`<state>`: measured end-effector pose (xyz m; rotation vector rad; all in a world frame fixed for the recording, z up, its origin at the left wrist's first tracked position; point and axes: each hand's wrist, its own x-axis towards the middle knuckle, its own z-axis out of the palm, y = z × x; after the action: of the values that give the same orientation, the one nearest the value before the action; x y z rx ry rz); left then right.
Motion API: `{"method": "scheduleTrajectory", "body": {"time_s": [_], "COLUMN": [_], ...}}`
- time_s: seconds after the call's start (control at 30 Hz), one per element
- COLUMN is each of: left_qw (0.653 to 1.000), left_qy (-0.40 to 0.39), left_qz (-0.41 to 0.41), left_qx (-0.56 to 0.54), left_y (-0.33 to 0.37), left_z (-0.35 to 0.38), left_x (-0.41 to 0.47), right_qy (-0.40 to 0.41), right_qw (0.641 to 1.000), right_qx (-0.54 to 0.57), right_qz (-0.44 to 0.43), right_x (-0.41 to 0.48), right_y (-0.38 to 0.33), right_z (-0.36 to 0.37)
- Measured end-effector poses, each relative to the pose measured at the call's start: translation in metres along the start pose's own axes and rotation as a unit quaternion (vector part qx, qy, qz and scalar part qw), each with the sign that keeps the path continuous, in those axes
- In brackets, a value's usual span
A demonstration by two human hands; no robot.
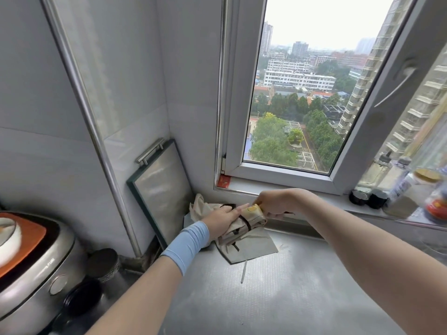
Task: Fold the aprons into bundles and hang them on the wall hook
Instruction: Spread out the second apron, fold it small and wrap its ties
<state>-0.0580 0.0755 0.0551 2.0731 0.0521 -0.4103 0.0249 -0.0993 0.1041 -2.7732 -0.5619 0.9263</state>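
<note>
Left hand (222, 217): fingers nearly straight, pressing down on the apron bundle (242, 229). Right hand (273, 201): fingers curled round the bundle's yellow-printed end. Bundle: beige, black straps, on steel counter (278, 291), in the corner below the window sill (314, 193), beside leaning glass board (164, 180).

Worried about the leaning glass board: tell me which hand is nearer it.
Left. The left hand presses the apron bundle just right of the glass board; the right hand grips the bundle's far end, farther right.
</note>
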Motion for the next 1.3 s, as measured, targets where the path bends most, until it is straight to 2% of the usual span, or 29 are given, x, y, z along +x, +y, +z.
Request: {"method": "scheduleTrajectory", "body": {"time_s": [0.13, 0.23, 0.3, 0.37, 0.4, 0.47, 0.53, 0.67, 0.73, 0.8, 0.87, 0.93, 1.03, 1.13, 1.2, 1.23, 1.3], "left_qw": [1.0, 0.998, 0.993, 0.988, 0.976, 0.947, 0.944, 0.932, 0.927, 0.932, 0.95, 0.957, 0.956, 0.964, 0.97, 0.974, 0.978], "left_qy": [-0.004, 0.03, 0.081, 0.099, 0.111, 0.117, 0.11, 0.123, 0.128, 0.134, 0.134, 0.13, 0.115, 0.123, 0.133, 0.137, 0.134], "left_qz": [0.012, -0.048, -0.078, -0.081, -0.106, -0.151, -0.161, -0.197, -0.19, -0.161, -0.125, -0.056, 0.044, 0.113, 0.13, 0.139, 0.154], "left_qx": [-0.003, 0.001, -0.046, -0.088, -0.158, -0.259, -0.267, -0.28, -0.297, -0.295, -0.254, -0.253, -0.268, -0.205, -0.157, -0.119, -0.05], "left_y": [-0.014, -0.016, -0.019, -0.026, -0.029, -0.032, -0.038, -0.046, -0.049, -0.053, -0.051, -0.05, -0.053, -0.069, -0.085, -0.093, -0.105], "left_z": [0.013, 0.021, 0.024, 0.023, 0.023, 0.024, 0.024, 0.031, 0.035, 0.042, 0.047, 0.053, 0.061, 0.07, 0.076, 0.08, 0.086], "left_x": [0.009, 0.011, 0.021, 0.035, 0.039, 0.039, 0.04, 0.038, 0.04, 0.043, 0.038, 0.032, 0.025, 0.032, 0.037, 0.04, 0.042], "right_qy": [0.027, 0.065, 0.107, 0.15, 0.168, 0.198, 0.207, 0.25, 0.203, 0.127, 0.086, 0.052, -0.025, -0.066, -0.09, -0.098, -0.085], "right_qw": [0.99, 0.967, 0.95, 0.941, 0.939, 0.941, 0.951, 0.943, 0.969, 0.98, 0.946, 0.893, 0.781, 0.667, 0.63, 0.623, 0.632], "right_qx": [-0.137, -0.24, -0.279, -0.285, -0.281, -0.249, -0.182, -0.161, -0.058, 0.133, 0.312, 0.446, 0.622, 0.737, 0.767, 0.772, 0.766], "right_qz": [-0.025, -0.059, -0.089, -0.104, -0.108, -0.12, -0.139, -0.153, -0.13, -0.082, -0.025, 0.018, 0.05, 0.078, 0.082, 0.081, 0.084], "right_x": [0.004, 0.003, -0.003, -0.007, -0.008, -0.009, -0.008, -0.004, -0.003, -0.001, -0.001, 0.003, 0.009, 0.016, 0.022, 0.026, 0.03], "right_y": [-0.006, -0.02, -0.037, -0.049, -0.05, -0.044, -0.033, -0.014, -0.008, -0.003, 0.004, 0.011, 0.021, 0.028, 0.03, 0.03, 0.028], "right_z": [-0.01, -0.007, 0.003, 0.015, 0.021, 0.033, 0.046, 0.078, 0.089, 0.097, 0.101, 0.105, 0.108, 0.112, 0.118, 0.123, 0.131]}}
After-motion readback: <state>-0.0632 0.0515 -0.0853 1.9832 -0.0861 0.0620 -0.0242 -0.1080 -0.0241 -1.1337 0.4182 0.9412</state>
